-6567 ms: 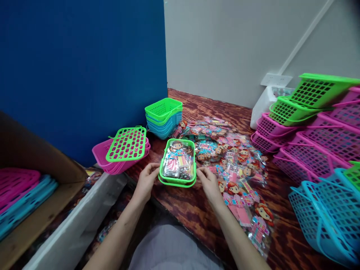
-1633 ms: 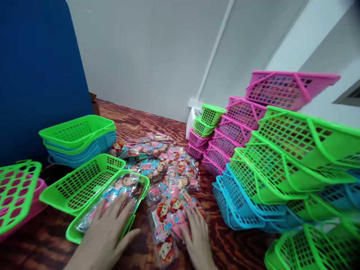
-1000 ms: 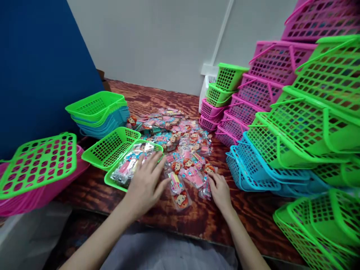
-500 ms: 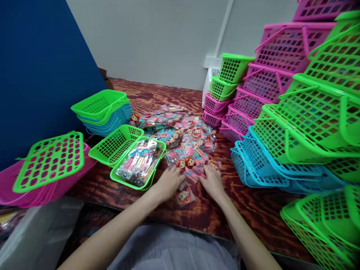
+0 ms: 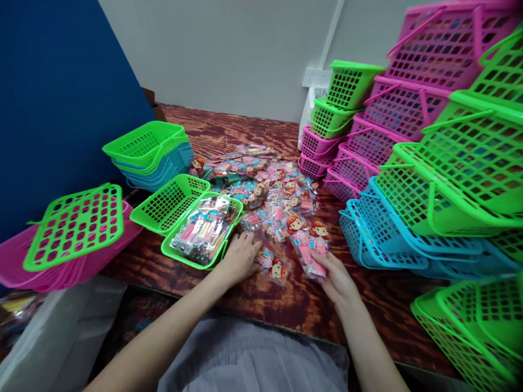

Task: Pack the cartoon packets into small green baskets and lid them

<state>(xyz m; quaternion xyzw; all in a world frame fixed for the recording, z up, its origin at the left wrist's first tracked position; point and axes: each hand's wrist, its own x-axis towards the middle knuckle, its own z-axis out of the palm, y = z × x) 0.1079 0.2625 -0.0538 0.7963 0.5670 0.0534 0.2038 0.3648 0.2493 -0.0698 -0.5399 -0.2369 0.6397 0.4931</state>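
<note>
My right hand (image 5: pixel 335 276) grips clear packets (image 5: pixel 306 249) by their lower end. They show red-haired cartoon girls and pink sticks, and at least two are fanned out side by side, tilted above the table. My left hand (image 5: pixel 240 255) rests low over the tabletop, its fingers bent and closed on the left end of a similar packet (image 5: pixel 277 269) that lies sideways. Just left of that hand is a green basket (image 5: pixel 223 260) filled with sealed packets (image 5: pixel 202 228). Beyond both hands spreads a heap of loose packets (image 5: pixel 281 188).
A green basket (image 5: pixel 151 215) adjoins the filled one. Nested green and blue baskets (image 5: pixel 151 158) stand behind it; pink baskets (image 5: pixel 81 267) under a green one (image 5: pixel 77 223) sit far left. Tall stacks of pink (image 5: pixel 408 106), green (image 5: pixel 449 179) and blue baskets (image 5: pixel 376 234) line the right.
My right hand has lifted packets from the pile and drawn them to the right, toward me. My left hand has shifted slightly left, and the packet near it now lies more sideways.
</note>
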